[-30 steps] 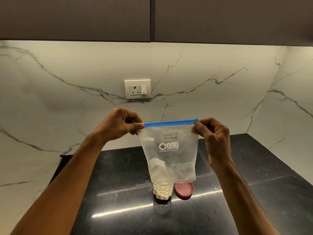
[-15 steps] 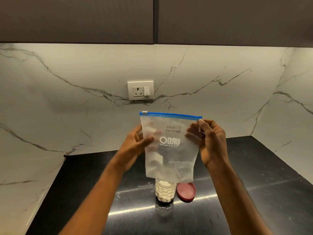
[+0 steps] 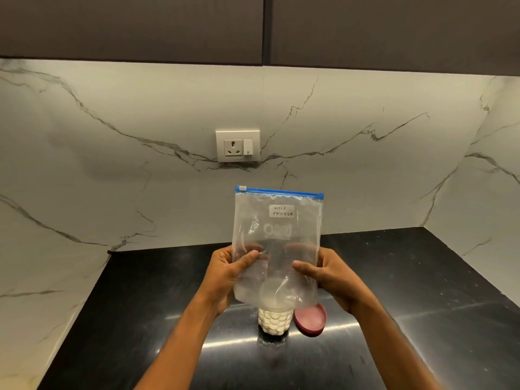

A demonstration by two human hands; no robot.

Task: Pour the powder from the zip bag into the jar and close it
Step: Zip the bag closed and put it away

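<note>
A clear zip bag [image 3: 277,237] with a blue zip strip and a "MILK POWDER" label stands upright in the air, looking nearly empty. My left hand [image 3: 228,273] grips its lower left side and my right hand [image 3: 327,274] grips its lower right side. Below and behind the bag stands a textured glass jar [image 3: 274,320] filled with white powder; its mouth is hidden by the bag. A pink round lid [image 3: 311,319] lies on the counter just right of the jar.
The black stone countertop [image 3: 394,319] meets marble walls at the back and right. A white socket plate [image 3: 237,146] is on the back wall. Dark cabinets [image 3: 140,26] hang overhead.
Both hands have slid down from the bag's top corners to its lower sides. The zip strip now stands free above my hands, and the bag is lower in front of the jar.
</note>
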